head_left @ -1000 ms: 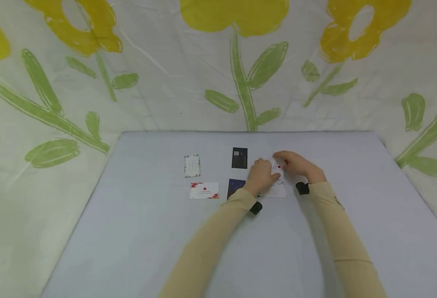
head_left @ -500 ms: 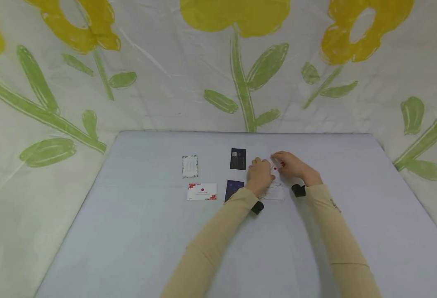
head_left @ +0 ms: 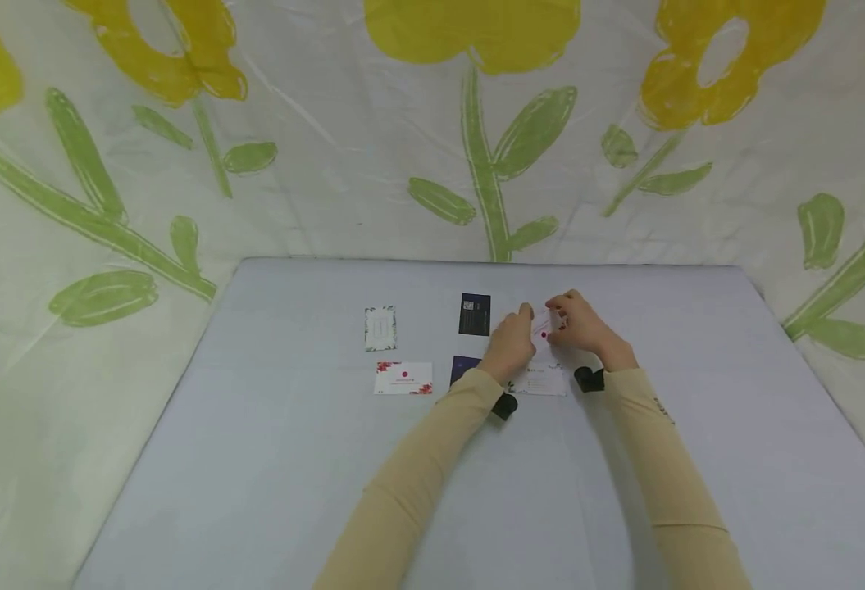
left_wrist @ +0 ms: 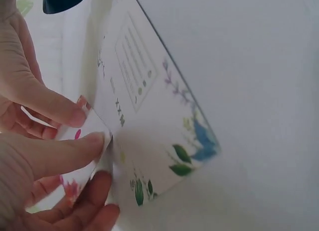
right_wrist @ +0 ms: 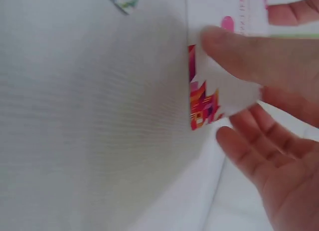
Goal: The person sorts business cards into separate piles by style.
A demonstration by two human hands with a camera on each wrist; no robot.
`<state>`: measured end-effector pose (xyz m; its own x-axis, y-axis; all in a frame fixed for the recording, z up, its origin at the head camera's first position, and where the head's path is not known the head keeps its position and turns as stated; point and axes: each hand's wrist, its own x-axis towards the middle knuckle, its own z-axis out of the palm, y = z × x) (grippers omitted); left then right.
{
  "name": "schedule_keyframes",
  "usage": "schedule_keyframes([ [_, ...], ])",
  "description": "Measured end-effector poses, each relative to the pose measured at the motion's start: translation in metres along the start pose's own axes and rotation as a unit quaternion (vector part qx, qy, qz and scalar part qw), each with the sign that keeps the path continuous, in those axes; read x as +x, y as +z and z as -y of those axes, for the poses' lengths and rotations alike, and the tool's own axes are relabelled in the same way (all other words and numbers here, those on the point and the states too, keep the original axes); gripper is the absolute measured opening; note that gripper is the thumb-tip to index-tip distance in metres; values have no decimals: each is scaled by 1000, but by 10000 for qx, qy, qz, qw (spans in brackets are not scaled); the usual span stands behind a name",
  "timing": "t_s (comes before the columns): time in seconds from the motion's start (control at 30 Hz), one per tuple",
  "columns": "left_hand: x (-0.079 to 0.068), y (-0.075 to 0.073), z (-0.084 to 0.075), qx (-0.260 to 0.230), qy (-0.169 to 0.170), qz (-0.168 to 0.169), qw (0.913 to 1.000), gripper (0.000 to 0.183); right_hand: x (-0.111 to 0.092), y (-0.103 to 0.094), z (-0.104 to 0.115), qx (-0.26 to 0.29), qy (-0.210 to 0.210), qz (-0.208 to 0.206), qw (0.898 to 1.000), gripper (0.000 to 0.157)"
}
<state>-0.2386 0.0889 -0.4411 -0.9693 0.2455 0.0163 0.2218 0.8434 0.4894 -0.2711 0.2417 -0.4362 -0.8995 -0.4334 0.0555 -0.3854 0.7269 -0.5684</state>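
A white business card with a pink dot and red corner patterns (head_left: 543, 329) is between my two hands at the right of the group of cards. My left hand (head_left: 507, 346) pinches its left edge, thumb on the face and fingers behind, as the left wrist view shows. My right hand (head_left: 587, 329) pinches the opposite end; in the right wrist view its thumb (right_wrist: 249, 54) lies over the card, which is held at a tilt. Just nearer to me lies a white business card with leaf and blue flower corners (left_wrist: 149, 106), partly covered by the left hand in the head view.
Left of my hands lie a black card with a square code (head_left: 475, 315), a dark blue card (head_left: 463, 369) partly under the left sleeve, a leaf-bordered white card (head_left: 380, 329) and a white card with red corners (head_left: 402, 378). The pale table (head_left: 292, 459) meets a flower-printed curtain (head_left: 314, 205).
My left hand's fingers have drawn together, its thumb no longer sticking out to the right. The right hand's fingers have shifted slightly on the card. More of the nearer flowered card shows.
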Motion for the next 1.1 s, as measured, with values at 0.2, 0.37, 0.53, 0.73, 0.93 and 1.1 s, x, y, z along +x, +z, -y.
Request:
schedule_keyframes([
  [0.2,3,-11,9,-688,517,-281,9959,38,-3,3,1,371,-121,-1219,9918,17],
  [0.37,0,-39,26,-1219,856,-363,9882,32,-7,6,12,1080,59,-1703,9794,17],
  [0.53,-14,-68,57,-1932,883,-545,9757,28,-10,13,61,2017,392,-1612,9653,20],
  [0.73,-47,-89,95,-2547,333,-939,9619,22,-1,45,91,2903,479,-1393,9455,20],
  [0.93,-84,-100,136,-2343,136,-1062,9663,19,9,80,118,2835,400,-926,9536,19],
  [1.1,-104,-104,161,-2120,42,-973,9724,17,12,100,135,2528,335,-707,9643,18],
])
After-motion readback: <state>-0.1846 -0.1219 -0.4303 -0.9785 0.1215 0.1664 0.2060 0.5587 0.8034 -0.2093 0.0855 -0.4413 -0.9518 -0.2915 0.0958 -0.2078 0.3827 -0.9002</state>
